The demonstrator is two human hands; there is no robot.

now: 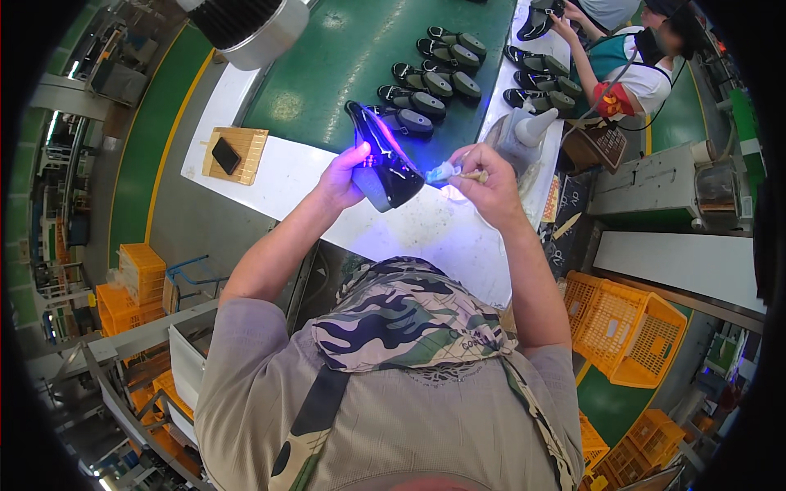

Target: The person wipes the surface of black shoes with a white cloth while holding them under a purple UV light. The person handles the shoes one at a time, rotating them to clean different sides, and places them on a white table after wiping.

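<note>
My left hand point(342, 176) grips a glossy black shoe point(391, 173) by its sole side and holds it tilted above the white table edge. A violet-blue light falls on the shoe and my fingers. Between the pinched fingers of my right hand point(491, 184) is a small brush-like tool point(444, 173) with a pale, bluish end and a thin tan handle. Its pale end is at the lower right end of the shoe, touching or very close. The exact make of the tool is hard to tell in the glare.
Several black shoes point(415, 100) lie on the green belt point(327, 74) ahead. A white bottle with a cone nozzle point(536, 127) stands at right. A phone point(225, 155) rests on a wooden board point(254, 147). A lamp head point(262, 37) hangs upper left. Another person point(643, 61) holds a shoe at far right.
</note>
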